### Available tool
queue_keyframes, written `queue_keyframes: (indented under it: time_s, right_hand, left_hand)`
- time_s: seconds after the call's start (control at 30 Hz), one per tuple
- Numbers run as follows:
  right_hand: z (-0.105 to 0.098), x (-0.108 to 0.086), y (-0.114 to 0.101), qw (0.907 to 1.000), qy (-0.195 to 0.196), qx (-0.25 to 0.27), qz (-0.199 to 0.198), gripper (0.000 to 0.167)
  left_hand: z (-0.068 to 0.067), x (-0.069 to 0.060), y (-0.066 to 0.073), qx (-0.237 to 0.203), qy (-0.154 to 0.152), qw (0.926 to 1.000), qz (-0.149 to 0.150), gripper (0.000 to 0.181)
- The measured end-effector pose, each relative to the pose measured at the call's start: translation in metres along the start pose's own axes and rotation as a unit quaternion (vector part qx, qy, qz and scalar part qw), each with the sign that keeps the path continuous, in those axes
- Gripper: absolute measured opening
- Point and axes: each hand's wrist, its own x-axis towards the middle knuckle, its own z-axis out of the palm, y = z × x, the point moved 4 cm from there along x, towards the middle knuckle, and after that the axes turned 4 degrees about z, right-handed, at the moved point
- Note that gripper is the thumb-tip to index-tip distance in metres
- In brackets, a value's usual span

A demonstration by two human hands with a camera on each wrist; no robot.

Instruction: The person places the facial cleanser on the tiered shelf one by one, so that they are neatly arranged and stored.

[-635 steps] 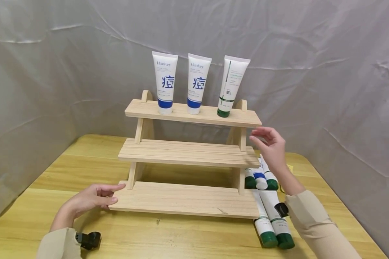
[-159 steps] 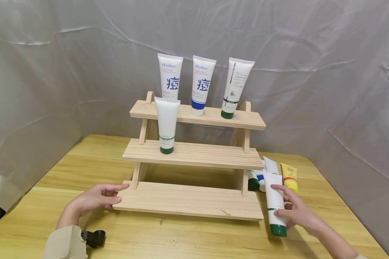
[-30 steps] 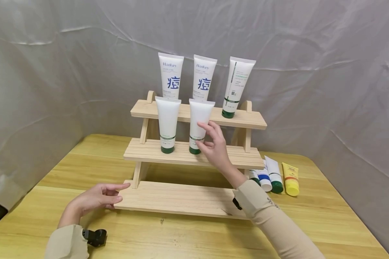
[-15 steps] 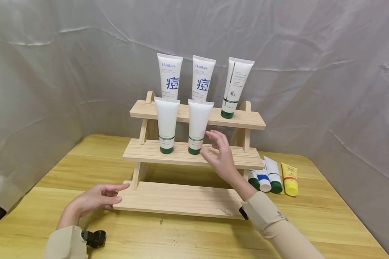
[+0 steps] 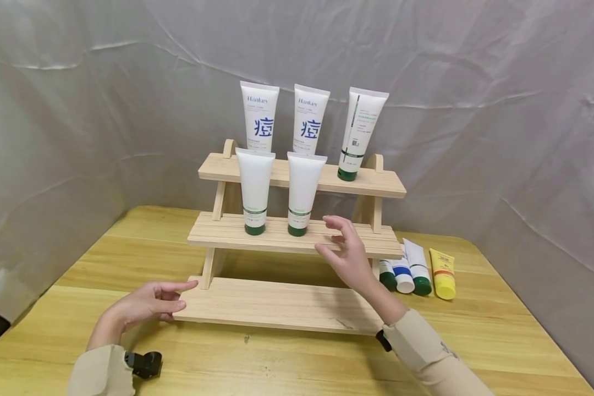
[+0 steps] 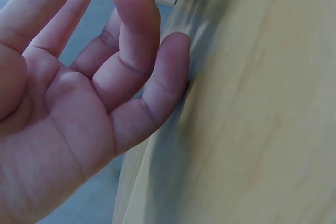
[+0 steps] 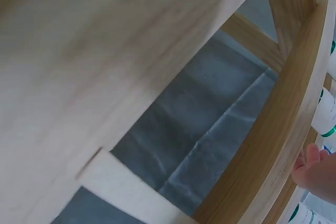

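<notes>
A three-tier wooden display stand (image 5: 292, 301) stands on the table. My left hand (image 5: 146, 305) grips the left end of its bottom shelf; the left wrist view shows the curled fingers (image 6: 137, 30) at the wood. Two white squeeze tubes with green caps stand upright on the middle shelf: the left tube (image 5: 254, 187) and the right tube (image 5: 304, 190). My right hand (image 5: 350, 256) hovers in front of that shelf, right of the second tube, fingers loosely bent and holding nothing. Along the top shelf stand two "Hankey" tubes (image 5: 260, 115) (image 5: 311, 118) and a green-capped tube (image 5: 361, 129).
On the table right of the stand lie several white tubes (image 5: 416, 261) with green or blue caps, partly hidden by the stand. Beside them is a yellow tube (image 5: 443, 272). A grey cloth backdrop (image 5: 475, 110) surrounds the wooden table (image 5: 203, 363).
The right hand has let go of the second middle-shelf tube and drawn back right and down. Earlier, both middle-shelf tubes were placed there. The left hand keeps its grip.
</notes>
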Motion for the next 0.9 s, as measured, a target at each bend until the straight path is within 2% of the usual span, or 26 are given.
queue_keyframes:
  time_s: [0.2, 0.43, 0.67, 0.9]
  right_hand:
    - [-0.006, -0.01, 0.005, 0.9999, 0.007, 0.006, -0.005, 0.039]
    - [-0.016, -0.019, 0.031, 0.9995, 0.025, 0.017, -0.004, 0.038]
    - [-0.028, -0.029, 0.042, 0.9973, 0.056, 0.025, -0.04, 0.037]
    - [-0.042, -0.036, 0.046, 0.996, 0.072, 0.045, -0.028, 0.032]
  left_hand:
    - [0.0, 0.0, 0.0, -0.005, -0.001, 1.0, 0.0, 0.04]
    - [0.0, 0.0, 0.0, -0.01, 0.003, 0.9999, -0.005, 0.039]
    - [0.0, 0.0, 0.0, -0.004, 0.003, 1.0, -0.003, 0.042]
    - [-0.001, 0.0, -0.001, -0.006, 0.003, 1.0, -0.002, 0.038]
